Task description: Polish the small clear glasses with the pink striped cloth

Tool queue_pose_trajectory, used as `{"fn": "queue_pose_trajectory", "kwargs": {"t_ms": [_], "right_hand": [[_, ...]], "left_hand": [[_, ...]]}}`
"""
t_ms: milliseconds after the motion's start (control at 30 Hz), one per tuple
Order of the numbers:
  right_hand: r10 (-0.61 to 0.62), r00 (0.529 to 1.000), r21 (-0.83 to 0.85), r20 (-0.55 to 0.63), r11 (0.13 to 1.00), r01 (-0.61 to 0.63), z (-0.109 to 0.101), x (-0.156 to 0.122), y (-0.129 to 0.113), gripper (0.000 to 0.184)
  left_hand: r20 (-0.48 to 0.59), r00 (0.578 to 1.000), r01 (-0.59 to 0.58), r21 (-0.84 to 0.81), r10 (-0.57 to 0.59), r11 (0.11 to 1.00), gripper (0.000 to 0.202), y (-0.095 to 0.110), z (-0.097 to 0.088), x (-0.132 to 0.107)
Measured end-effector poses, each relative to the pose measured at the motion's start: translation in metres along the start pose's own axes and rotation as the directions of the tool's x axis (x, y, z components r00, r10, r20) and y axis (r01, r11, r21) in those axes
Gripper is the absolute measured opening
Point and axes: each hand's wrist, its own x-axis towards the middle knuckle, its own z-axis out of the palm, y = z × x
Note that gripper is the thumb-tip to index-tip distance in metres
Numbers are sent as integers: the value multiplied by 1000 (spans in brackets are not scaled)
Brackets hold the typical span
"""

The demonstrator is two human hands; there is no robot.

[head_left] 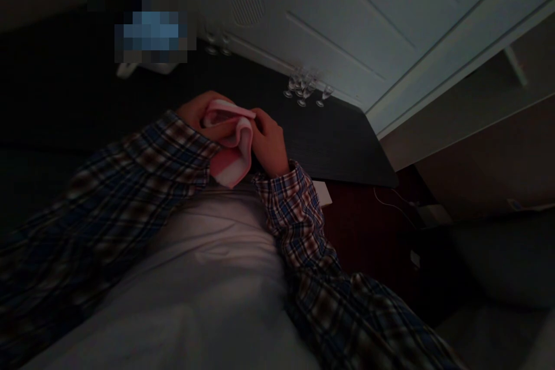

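Note:
A pink and white cloth (pixel 234 144) is bunched between both of my hands, just over the near edge of a dark table (pixel 338 139). My left hand (pixel 197 115) curls round the cloth's left side, fingers closed on it. My right hand (pixel 269 141) grips the cloth's right side, fingers bent over its top edge. Both arms wear plaid sleeves. The cloth's lower end hangs down toward my light shirt.
Several small clear stemmed glasses (pixel 306 89) stand at the table's far edge by a white panelled wall (pixel 347 11). A white cable (pixel 390 202) and a small box lie on the dark red floor at right. The scene is dim.

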Motion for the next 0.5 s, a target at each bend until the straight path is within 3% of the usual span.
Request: {"fn": "queue_pose_trajectory", "kwargs": {"t_ms": [500], "right_hand": [[10, 1000, 18, 14, 1000, -11, -1, 1, 0, 27]], "left_hand": [[-16, 1000, 12, 0, -12, 1000, 37, -5, 1, 1]]}}
